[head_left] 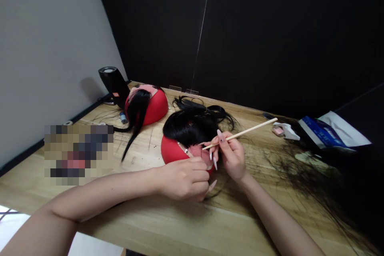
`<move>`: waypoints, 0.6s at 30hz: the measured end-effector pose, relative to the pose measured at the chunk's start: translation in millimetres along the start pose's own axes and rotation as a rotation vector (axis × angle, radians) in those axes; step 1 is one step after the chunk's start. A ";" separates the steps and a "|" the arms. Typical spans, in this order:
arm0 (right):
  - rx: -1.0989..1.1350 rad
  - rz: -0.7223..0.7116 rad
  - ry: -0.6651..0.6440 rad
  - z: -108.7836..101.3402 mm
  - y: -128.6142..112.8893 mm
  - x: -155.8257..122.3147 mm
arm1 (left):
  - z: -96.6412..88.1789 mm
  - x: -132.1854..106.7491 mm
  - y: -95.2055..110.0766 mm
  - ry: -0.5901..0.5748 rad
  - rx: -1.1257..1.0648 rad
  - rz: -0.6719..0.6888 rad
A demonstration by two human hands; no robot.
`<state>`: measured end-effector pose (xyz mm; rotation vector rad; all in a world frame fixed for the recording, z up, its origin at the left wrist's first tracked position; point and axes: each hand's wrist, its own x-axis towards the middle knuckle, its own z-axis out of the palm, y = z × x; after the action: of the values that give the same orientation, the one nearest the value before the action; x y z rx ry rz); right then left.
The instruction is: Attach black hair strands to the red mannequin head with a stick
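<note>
A half-made wig (192, 128) with long black hair and a pink mesh base sits over a red dome-shaped head block (172, 151). My right hand (232, 154) pinches a slim wooden-handled ventilating needle (252, 129), its working end down at the mesh (196, 151). Against the near side of the block, my left hand (186, 178) is closed, with its fingers curled beside the mesh edge. Whatever those fingers hold is hidden, though a few dark hairs show just below them.
Behind to the left, a second red block (157, 108) carries another partial wig, near a black cylindrical speaker (114, 84). Loose black hair (300, 174) spreads over the right side, with a blue-and-white packet (321, 132) beyond. A blurred-out patch covers the left table area.
</note>
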<state>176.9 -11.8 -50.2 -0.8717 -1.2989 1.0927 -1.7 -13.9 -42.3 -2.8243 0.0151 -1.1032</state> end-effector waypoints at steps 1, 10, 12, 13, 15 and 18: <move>-0.003 0.000 -0.002 0.0 -0.4 0.1 | -0.7 0.7 0.0 -0.001 -0.003 -0.003; 0.032 0.008 -0.019 0.3 -1.9 1.3 | 0.2 0.1 0.1 0.025 -0.017 -0.011; 0.024 0.023 -0.013 0.5 -2.1 1.8 | 0.0 -0.2 0.1 0.012 -0.015 -0.021; 0.017 0.033 -0.007 0.7 -2.4 2.2 | -0.1 -0.2 0.1 0.005 -0.013 -0.025; 0.005 0.052 0.011 1.4 -3.0 3.1 | -0.2 -0.2 -0.1 -0.009 -0.008 -0.029; -0.006 0.075 0.041 2.9 -4.3 4.3 | -0.9 0.4 -0.4 -0.013 -0.020 -0.042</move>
<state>174.3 -9.1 -44.6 -0.9492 -1.2448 1.1235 -2.0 -13.6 -41.4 -2.8624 -0.0348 -1.0990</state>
